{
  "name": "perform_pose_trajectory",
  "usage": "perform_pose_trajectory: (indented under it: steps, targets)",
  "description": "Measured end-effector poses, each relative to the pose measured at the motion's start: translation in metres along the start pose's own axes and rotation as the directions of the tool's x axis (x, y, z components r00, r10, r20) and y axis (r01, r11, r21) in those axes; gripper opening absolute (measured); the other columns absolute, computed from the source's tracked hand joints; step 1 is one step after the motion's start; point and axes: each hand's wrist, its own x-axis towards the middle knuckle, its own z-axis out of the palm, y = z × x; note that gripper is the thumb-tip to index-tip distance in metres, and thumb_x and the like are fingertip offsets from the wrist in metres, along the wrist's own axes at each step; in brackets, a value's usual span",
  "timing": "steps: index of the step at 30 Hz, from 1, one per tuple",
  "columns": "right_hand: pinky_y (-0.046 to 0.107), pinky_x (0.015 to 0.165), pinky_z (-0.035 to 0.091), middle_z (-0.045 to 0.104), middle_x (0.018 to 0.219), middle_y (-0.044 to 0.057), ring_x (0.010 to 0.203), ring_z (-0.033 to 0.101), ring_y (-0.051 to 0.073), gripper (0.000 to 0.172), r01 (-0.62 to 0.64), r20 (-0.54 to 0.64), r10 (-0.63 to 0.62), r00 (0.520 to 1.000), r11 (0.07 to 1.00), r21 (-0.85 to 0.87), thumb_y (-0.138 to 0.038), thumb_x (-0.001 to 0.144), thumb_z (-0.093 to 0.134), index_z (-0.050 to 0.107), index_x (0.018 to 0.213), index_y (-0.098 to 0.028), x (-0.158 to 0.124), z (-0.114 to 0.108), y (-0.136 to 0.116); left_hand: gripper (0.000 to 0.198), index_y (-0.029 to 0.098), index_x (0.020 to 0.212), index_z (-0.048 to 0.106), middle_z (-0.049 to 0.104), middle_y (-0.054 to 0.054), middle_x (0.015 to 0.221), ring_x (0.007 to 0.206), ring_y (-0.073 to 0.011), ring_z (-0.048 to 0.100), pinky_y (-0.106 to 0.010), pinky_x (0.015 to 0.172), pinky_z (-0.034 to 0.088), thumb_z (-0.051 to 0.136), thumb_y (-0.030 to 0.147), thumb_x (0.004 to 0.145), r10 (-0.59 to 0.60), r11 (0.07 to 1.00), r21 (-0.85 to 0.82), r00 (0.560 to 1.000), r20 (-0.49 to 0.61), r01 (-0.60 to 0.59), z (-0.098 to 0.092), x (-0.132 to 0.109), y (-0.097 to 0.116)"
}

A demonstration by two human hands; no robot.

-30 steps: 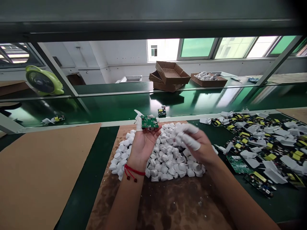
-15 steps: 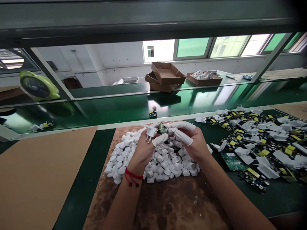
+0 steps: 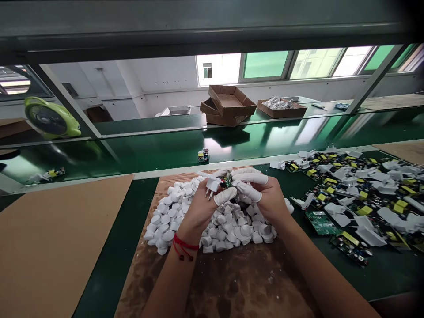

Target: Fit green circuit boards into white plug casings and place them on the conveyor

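Note:
My left hand (image 3: pixel 200 207) and my right hand (image 3: pixel 265 196) meet above a heap of small white plastic caps (image 3: pixel 212 218). Both wear white finger cots. Between them they pinch a small green circuit board (image 3: pixel 227 180) joined to a white plug piece with two metal pins (image 3: pixel 210 185). The left thumb presses on the plug piece; the right fingers curl over the board's far side. A red string bracelet (image 3: pixel 183 245) circles my left wrist.
The heap lies on a stained brown board (image 3: pixel 232 282). A spread of circuit boards and white plug housings (image 3: pixel 357 194) covers the green bench to the right. Cardboard sheet (image 3: pixel 49 247) lies left. A green conveyor (image 3: pixel 149 150) carries one assembly (image 3: pixel 203 155); brown boxes (image 3: pixel 228 106) and a fan (image 3: pixel 49 118) stand behind.
A second ago my left hand alone held the board flat while the right hovered over the heap. The hands have since come together on the board and plug piece. The assembly on the conveyor has drifted left.

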Motion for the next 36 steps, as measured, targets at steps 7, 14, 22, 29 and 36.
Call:
perform_pose_trajectory:
  steps: [7,14,22,29,36]
  targets:
    - [0.038,0.083,0.05,0.07,0.092,0.004,0.091,0.063,0.023,0.009,0.016,-0.029,-0.019,0.999,0.993,-0.118,-0.027,0.081,0.067,0.075,0.085,-0.026,-0.0022,0.0018,-0.0002,0.04,0.018,0.089,0.069,0.071,-0.006,0.09,0.099,-0.027,0.062,-0.037,0.091,0.045,0.085,0.016,0.053,0.003,0.997,0.072,0.995,0.098,-0.01,0.0026,0.001,-0.0022]
    - [0.027,0.056,0.051,0.069,0.076,0.001,0.062,0.06,0.014,0.012,-0.097,-0.135,0.097,0.986,0.995,0.004,-0.025,0.083,0.063,0.074,0.087,-0.024,-0.0031,0.0036,-0.0014,0.035,0.02,0.083,0.067,0.071,-0.003,0.088,0.092,-0.0231,0.063,-0.032,0.081,0.048,0.085,0.02,0.054,-0.05,0.998,0.037,0.997,0.056,0.048,0.0063,-0.0005,-0.0008]
    - [0.025,0.05,0.05,0.068,0.07,0.0,0.055,0.061,0.013,0.021,-0.219,-0.125,0.287,0.95,0.895,0.39,-0.028,0.06,0.082,0.071,0.077,-0.023,0.0042,0.0005,-0.0069,0.03,0.02,0.078,0.063,0.067,0.0,0.084,0.084,-0.0165,0.061,-0.029,0.078,0.047,0.084,0.017,0.057,-0.154,0.988,-0.027,0.98,-0.125,0.152,0.0066,0.0005,-0.0021]
    - [0.03,0.067,0.053,0.069,0.073,0.0,0.07,0.064,0.016,0.007,-0.122,-0.068,0.139,0.988,0.97,0.211,-0.023,0.07,0.076,0.071,0.075,-0.023,0.0002,0.0034,-0.0021,0.042,0.021,0.088,0.064,0.07,0.001,0.086,0.091,-0.0184,0.063,-0.033,0.087,0.046,0.087,0.024,0.053,-0.147,0.989,-0.023,0.989,0.005,0.147,0.0003,-0.0001,-0.0007]
    - [0.035,0.075,0.052,0.072,0.09,0.005,0.087,0.065,0.021,0.016,0.162,-0.138,-0.21,0.968,0.941,-0.295,-0.015,0.079,0.065,0.075,0.089,-0.025,-0.0052,0.0046,-0.0009,0.044,0.02,0.074,0.06,0.065,0.004,0.074,0.092,-0.0198,0.062,-0.037,0.094,0.042,0.09,0.024,0.042,-0.083,0.995,-0.051,0.995,-0.053,0.08,0.0022,0.0025,-0.0036]
